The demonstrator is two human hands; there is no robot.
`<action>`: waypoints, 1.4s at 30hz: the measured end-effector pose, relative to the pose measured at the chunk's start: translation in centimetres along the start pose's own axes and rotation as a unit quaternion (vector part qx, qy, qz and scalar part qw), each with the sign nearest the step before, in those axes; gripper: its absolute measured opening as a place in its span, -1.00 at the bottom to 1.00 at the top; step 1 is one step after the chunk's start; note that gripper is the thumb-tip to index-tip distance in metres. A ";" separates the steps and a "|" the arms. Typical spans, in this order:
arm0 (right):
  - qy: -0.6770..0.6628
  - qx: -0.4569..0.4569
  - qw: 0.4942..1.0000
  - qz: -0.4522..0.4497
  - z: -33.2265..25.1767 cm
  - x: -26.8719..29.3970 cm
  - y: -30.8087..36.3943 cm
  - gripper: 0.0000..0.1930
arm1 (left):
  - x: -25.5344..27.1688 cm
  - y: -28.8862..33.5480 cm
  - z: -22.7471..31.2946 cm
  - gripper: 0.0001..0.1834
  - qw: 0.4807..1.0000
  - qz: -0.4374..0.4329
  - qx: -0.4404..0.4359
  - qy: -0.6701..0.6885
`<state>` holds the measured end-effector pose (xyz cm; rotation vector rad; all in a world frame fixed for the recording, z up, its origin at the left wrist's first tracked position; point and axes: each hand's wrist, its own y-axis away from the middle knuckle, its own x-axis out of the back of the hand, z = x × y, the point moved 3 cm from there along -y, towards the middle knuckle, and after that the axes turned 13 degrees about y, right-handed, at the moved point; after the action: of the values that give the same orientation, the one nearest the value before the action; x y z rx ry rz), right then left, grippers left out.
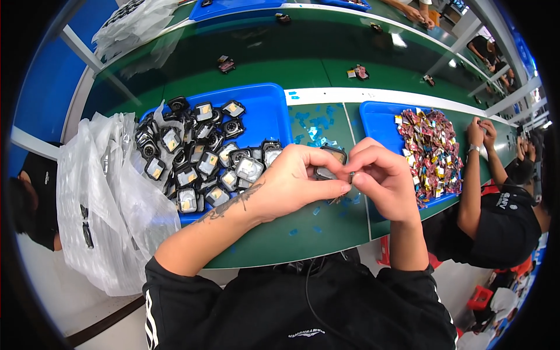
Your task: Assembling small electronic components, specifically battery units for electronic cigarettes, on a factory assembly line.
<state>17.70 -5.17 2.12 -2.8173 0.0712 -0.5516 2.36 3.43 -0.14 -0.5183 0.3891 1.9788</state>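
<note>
My left hand [303,178] reaches in from the lower left, thumb and index finger closed around a dark, square-looking watch case [324,172] that is mostly hidden by the fingers. My right hand [382,178] meets it fingertip to fingertip. Its thumb and index finger pinch at the case's edge, where a tiny dark piece shows, too small to name. Just beyond the fingertips another dark watch case [334,153] is partly visible. Left of my hands, a blue tray [271,111] holds a heap of black watch cases [207,163], some with pale rectangular inserts.
At the right, a blue tray [373,116] holds piled small reddish parts with white and yellow tabs [431,151]. Blue film scraps [315,125] litter the green table [280,245]. Clear plastic bags [105,198] hang at the left. Small parts [359,72] dot the green belt; a co-worker [496,216] sits at right.
</note>
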 end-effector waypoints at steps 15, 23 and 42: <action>0.240 0.011 0.951 0.193 -2.4 -2.3 -1.3 -0.86 | -0.9 0.3 0.6 -0.49 0.974 0.089 -0.182 -0.098; 0.304 0.044 0.929 0.205 -2.9 -2.8 -1.3 -0.84 | -1.4 0.7 0.7 -0.49 0.992 0.084 -0.088 -0.041; 0.305 -0.006 0.931 0.201 -3.4 -2.1 -0.9 -0.86 | -1.1 0.4 0.2 -0.49 0.992 0.019 -0.123 -0.007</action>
<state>14.46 -4.97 4.59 -2.4206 0.7478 -1.2829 2.44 2.52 0.68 -0.6541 0.1475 2.0795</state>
